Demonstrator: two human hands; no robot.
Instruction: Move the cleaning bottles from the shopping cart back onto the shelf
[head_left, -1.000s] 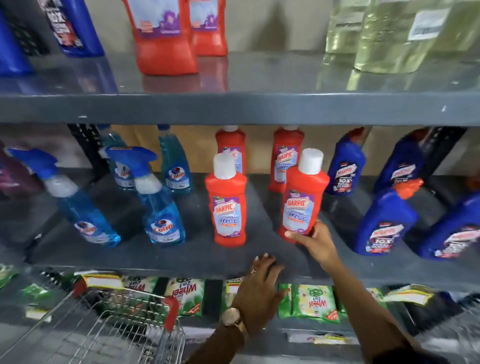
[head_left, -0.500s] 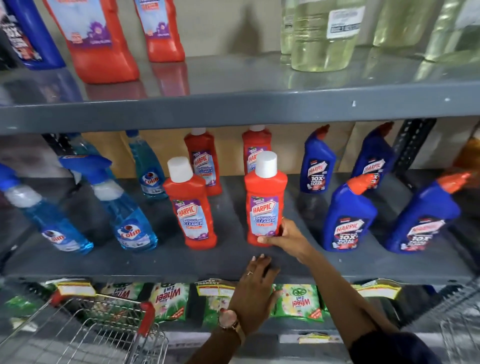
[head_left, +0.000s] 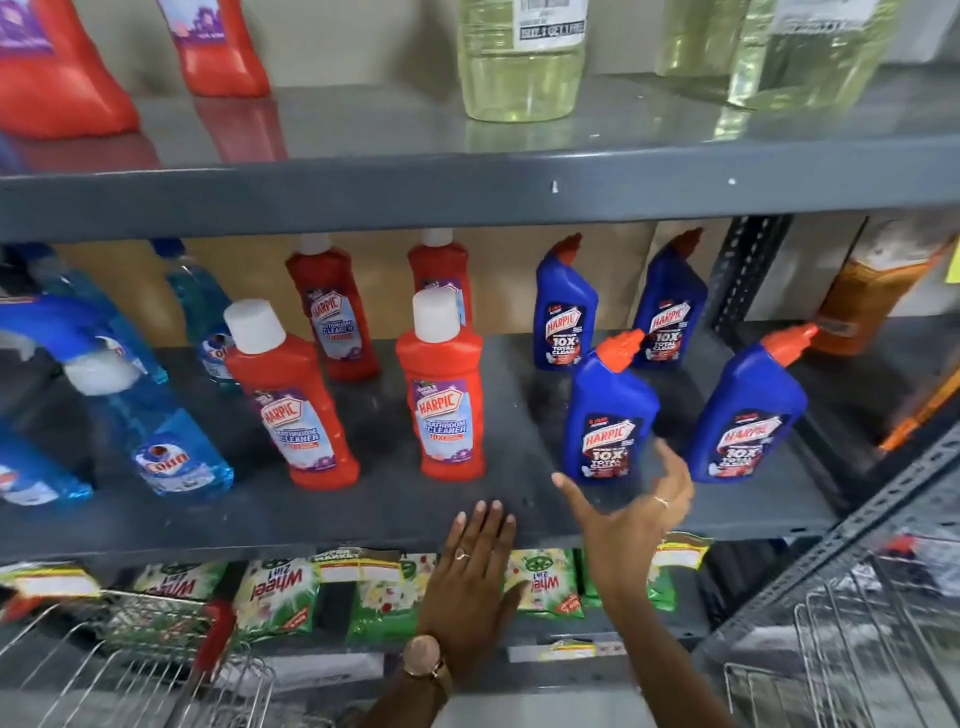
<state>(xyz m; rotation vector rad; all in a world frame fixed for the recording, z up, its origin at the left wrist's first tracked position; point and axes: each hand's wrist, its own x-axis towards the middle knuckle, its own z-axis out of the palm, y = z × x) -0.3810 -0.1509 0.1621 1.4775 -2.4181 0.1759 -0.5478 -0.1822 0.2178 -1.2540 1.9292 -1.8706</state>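
Note:
Two red Harpic bottles with white caps stand at the front of the grey middle shelf (head_left: 363, 514): one (head_left: 291, 405) on the left, one (head_left: 447, 395) near the centre. My right hand (head_left: 634, 514) is open, fingers spread, just in front of a blue Harpic bottle (head_left: 608, 415) and not touching it. My left hand (head_left: 475, 577) lies flat on the shelf's front edge, holding nothing. A second front blue bottle (head_left: 748, 410) stands to the right. The shopping cart (head_left: 130, 665) shows at bottom left; what lies inside it is hidden.
Blue Colin spray bottles (head_left: 171, 447) stand at the left of the shelf. More red and blue Harpic bottles stand in the back row. Pale yellow bottles (head_left: 519, 67) sit on the shelf above. Green Wheel packets (head_left: 275, 592) lie below. A second wire basket (head_left: 857, 660) is at bottom right.
My right hand has let go of the central red bottle, which stays upright on the shelf, and moved right and open toward the blue bottle. The view shifted right.

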